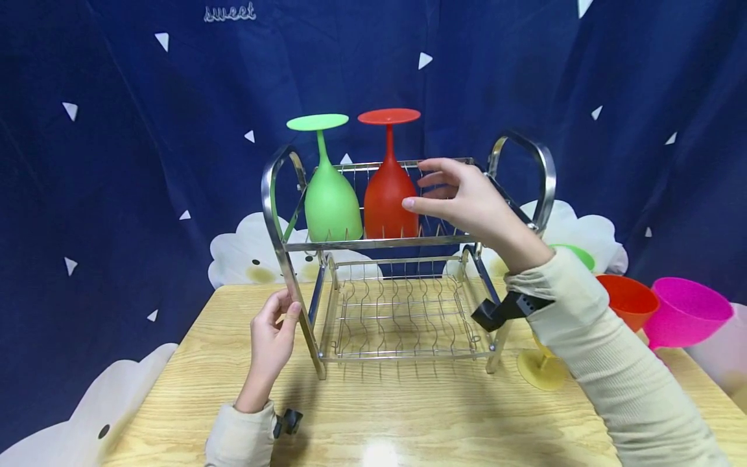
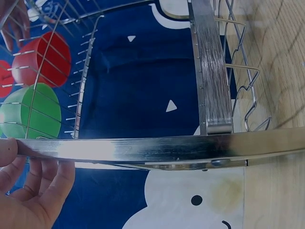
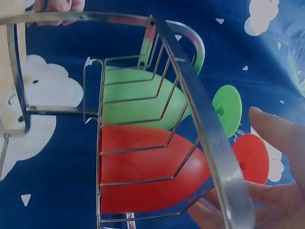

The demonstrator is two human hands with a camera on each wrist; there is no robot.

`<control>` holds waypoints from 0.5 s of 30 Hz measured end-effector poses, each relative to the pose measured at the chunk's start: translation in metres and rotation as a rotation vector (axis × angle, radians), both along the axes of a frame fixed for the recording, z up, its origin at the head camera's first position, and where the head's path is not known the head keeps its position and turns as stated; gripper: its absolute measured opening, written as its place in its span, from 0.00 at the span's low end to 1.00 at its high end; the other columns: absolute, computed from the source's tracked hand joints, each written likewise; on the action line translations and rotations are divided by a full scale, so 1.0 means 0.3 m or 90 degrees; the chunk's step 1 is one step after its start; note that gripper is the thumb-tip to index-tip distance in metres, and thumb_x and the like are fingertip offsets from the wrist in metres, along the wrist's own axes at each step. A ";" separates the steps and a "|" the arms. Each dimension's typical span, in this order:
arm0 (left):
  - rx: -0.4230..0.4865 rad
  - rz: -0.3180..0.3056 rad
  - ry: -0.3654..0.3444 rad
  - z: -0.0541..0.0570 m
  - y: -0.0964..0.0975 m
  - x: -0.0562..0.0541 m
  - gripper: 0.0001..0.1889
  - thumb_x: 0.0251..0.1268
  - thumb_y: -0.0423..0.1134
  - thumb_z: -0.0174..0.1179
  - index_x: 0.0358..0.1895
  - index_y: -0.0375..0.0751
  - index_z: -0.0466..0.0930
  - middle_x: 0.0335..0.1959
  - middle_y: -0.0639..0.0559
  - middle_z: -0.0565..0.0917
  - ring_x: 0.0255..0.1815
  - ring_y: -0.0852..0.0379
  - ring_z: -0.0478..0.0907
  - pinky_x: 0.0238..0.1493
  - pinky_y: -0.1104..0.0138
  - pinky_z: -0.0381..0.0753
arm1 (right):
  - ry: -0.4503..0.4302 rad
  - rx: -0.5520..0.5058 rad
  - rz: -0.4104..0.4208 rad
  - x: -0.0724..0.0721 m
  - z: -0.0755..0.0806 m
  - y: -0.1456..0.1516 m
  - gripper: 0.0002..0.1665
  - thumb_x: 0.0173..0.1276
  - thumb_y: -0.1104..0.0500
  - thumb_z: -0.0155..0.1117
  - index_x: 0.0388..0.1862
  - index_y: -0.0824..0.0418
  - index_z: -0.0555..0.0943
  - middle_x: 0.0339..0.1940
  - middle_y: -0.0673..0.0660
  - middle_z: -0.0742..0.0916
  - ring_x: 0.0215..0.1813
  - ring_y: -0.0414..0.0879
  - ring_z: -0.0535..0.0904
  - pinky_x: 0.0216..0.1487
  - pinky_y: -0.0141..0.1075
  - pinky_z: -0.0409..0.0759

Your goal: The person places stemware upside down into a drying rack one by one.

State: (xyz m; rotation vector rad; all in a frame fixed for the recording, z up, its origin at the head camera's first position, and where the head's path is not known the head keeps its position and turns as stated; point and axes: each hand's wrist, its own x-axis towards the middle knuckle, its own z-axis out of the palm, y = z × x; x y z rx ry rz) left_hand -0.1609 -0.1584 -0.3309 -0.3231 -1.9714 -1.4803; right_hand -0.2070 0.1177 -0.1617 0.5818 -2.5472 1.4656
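A two-tier metal dish rack [image 1: 373,244] stands on the wooden table. On its upper tier, a green goblet [image 1: 332,204] and a red goblet [image 1: 390,207] rest upside down side by side, feet pointing up. My left hand [image 1: 273,337] pinches the rack's left front upright between thumb and fingers; the left wrist view has the fingers [image 2: 59,183] behind the metal bar. My right hand [image 1: 463,198] is just right of the red goblet, fingers spread and loosely bent with nothing between them. Its thumb overlaps the edge of the red bowl in the head view.
To the right, partly behind my right sleeve, stand a yellow goblet [image 1: 541,371], an orange-red goblet [image 1: 627,298], a pink goblet [image 1: 688,311] and a green rim [image 1: 578,255]. The rack's lower wire tray [image 1: 403,318] sits below. A blue curtain [image 1: 146,130] hangs behind.
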 end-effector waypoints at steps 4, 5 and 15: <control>-0.003 0.000 0.002 0.001 0.000 0.001 0.06 0.60 0.20 0.51 0.38 0.20 0.73 0.27 0.45 0.75 0.31 0.63 0.76 0.30 0.77 0.79 | 0.020 -0.012 -0.004 0.028 -0.007 0.009 0.38 0.55 0.53 0.69 0.63 0.58 0.66 0.53 0.59 0.77 0.52 0.50 0.75 0.52 0.45 0.74; -0.003 0.000 0.001 0.001 0.000 0.001 0.06 0.60 0.20 0.51 0.38 0.20 0.73 0.27 0.44 0.75 0.31 0.63 0.76 0.29 0.77 0.79 | 0.025 -0.015 -0.006 0.035 -0.009 0.012 0.38 0.55 0.53 0.69 0.63 0.58 0.67 0.53 0.59 0.78 0.51 0.50 0.75 0.52 0.45 0.75; -0.003 0.004 -0.003 0.000 0.001 0.003 0.06 0.59 0.20 0.52 0.39 0.20 0.74 0.27 0.44 0.76 0.31 0.64 0.76 0.29 0.77 0.78 | 0.071 -0.039 -0.018 0.134 -0.014 0.062 0.33 0.56 0.53 0.68 0.61 0.56 0.70 0.50 0.55 0.80 0.49 0.44 0.77 0.44 0.33 0.77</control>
